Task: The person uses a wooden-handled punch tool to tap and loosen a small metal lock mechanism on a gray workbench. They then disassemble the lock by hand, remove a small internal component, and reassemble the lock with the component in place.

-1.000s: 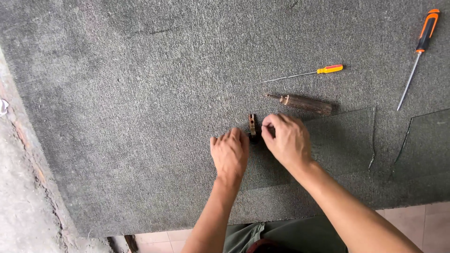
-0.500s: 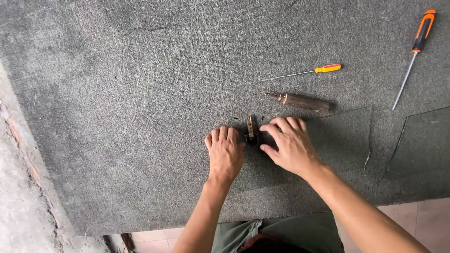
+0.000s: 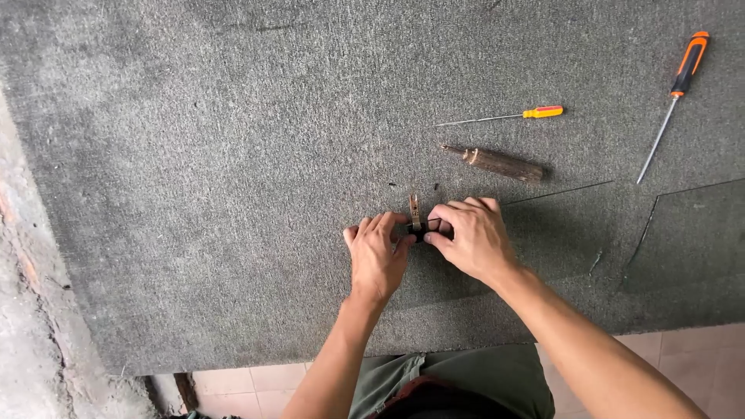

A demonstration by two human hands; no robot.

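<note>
My left hand (image 3: 376,260) and my right hand (image 3: 472,237) meet over a small dark object with a brown metal clip (image 3: 415,211) sticking up, on the grey-green carpet (image 3: 233,155). Fingertips of both hands pinch that small piece between them; most of it is hidden. A sheet of clear glass (image 3: 559,233) lies under my right hand, and the piece sits at its left edge. Just beyond lie a brown wooden-handled tool (image 3: 500,163) and a thin yellow-handled screwdriver (image 3: 512,116).
A long orange-and-black screwdriver (image 3: 673,93) lies at the far right. A second glass pane (image 3: 691,233) lies at the right edge. Rough concrete (image 3: 31,310) borders the carpet on the left; tiled floor (image 3: 256,380) and my green trousers show below.
Both hands have closed in on the small clip piece; the left hand moved from flat on the carpet to pinching it along with the right.
</note>
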